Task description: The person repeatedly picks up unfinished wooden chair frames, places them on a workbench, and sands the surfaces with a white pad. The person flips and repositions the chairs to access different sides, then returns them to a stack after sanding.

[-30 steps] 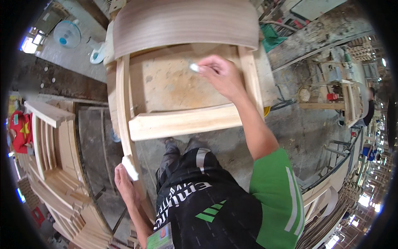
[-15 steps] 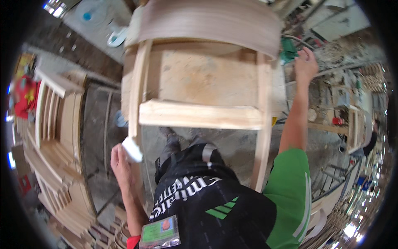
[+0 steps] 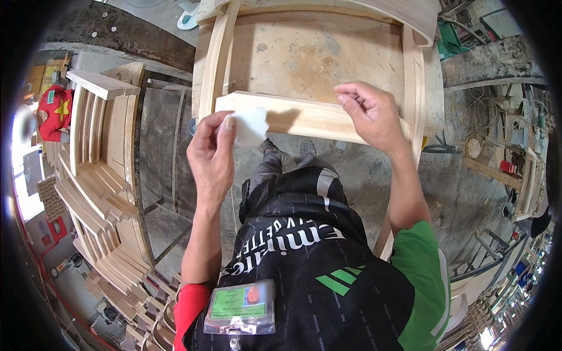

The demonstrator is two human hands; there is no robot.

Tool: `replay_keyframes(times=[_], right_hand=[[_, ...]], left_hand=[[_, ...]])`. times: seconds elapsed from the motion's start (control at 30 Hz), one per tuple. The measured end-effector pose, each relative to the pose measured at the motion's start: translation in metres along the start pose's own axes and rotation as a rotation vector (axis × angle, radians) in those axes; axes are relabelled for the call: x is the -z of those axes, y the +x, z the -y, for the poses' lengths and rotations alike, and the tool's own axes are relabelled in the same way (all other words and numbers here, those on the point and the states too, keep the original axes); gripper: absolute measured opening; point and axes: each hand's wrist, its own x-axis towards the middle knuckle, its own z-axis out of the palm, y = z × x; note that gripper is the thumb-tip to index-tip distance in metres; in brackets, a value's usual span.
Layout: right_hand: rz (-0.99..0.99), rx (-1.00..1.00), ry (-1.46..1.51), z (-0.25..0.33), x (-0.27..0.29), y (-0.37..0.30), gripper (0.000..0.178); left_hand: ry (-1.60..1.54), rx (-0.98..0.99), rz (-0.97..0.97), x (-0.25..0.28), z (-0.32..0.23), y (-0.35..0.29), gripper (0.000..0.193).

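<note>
My left hand (image 3: 212,155) pinches a small white piece of sheet with a ragged edge (image 3: 252,127), perhaps paper or sandpaper backing, between thumb and fingers. It is held just in front of the left end of a pale wooden crossbar (image 3: 310,114), hiding part of it. The bar joins two wooden legs of a chair frame (image 3: 413,76), whose curved wooden backrest (image 3: 386,9) lies at the far end. Over the bar's right part hovers my right hand (image 3: 374,120), its fingers curled in and the thumb close to the index finger. Nothing shows in it.
The frame rests on a stained wooden board (image 3: 281,47). On the left, slatted wooden chair parts (image 3: 96,134) stand stacked, with a person in red (image 3: 55,111) beyond. A dark beam (image 3: 134,35) crosses the far left. To the right lie a red object (image 3: 508,168) and timber.
My left hand has come up and inward with the white piece to the crossbar. From beyond the frame's right side, my right hand has moved in over the bar. The view has shifted.
</note>
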Motion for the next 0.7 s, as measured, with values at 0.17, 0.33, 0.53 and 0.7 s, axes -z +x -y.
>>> replay_keyframes(times=[0.17,0.33,0.53,0.7], right_hand=[[-0.038,-0.091,0.135,0.000,-0.002,-0.035,0.018],[-0.158,-0.092,0.021,0.008,0.015,-0.065,0.018],[-0.558,-0.332,-0.299,-0.011,0.044,-0.127,0.032],[-0.444,-0.764,0.063,-0.051,0.037,-0.179,0.056]], left_hand=[[-0.076,-0.066,0.076,-0.049,-0.006,0.045,0.028],[0.152,-0.077,0.141,-0.088,0.007,0.097,0.052],[0.198,-0.101,-0.040,-0.014,0.038,0.079,0.057],[0.332,0.172,0.089,0.071,0.083,0.026,0.067]])
